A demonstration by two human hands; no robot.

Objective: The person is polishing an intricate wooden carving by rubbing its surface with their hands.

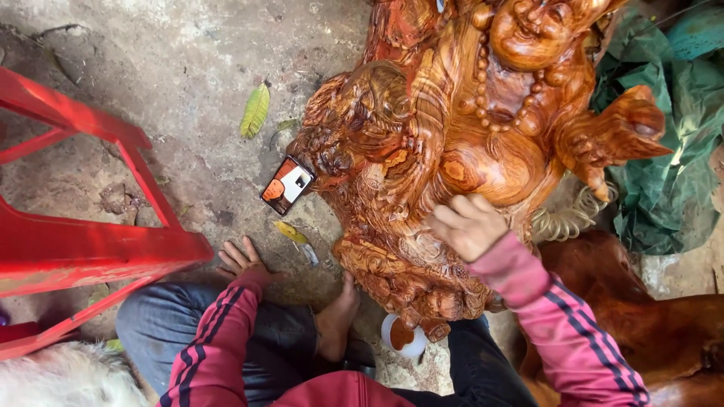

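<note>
**Right hand on the carved figure, left hand flat on the ground**

The carved wooden figure (pixel 452 151), glossy red-brown and densely worked, lies on the concrete floor (pixel 173 90) straight ahead of me, its bead necklace and round belly facing up. My right hand (pixel 467 224) rests against the lower belly, fingers curled into a loose fist on the surface; whether anything is pinched inside that fist I cannot tell. My left hand (pixel 241 258) is well apart from the carving, fingers spread, palm pressed to the floor, grasping nothing.

Just below my right hand, near the base of the figure, stands a small white cup (pixel 401 336) holding a brown liquid. My bare foot (pixel 337 316) sits between the two hands, touching the carving's lower edge. Beyond my left hand a phone (pixel 287 185) leans against the carving's side, screen lit. Further left stands a red plastic stool (pixel 83 241). Right of my grip lie a coiled hose (pixel 569 218) and green sheeting (pixel 664 151).
</note>
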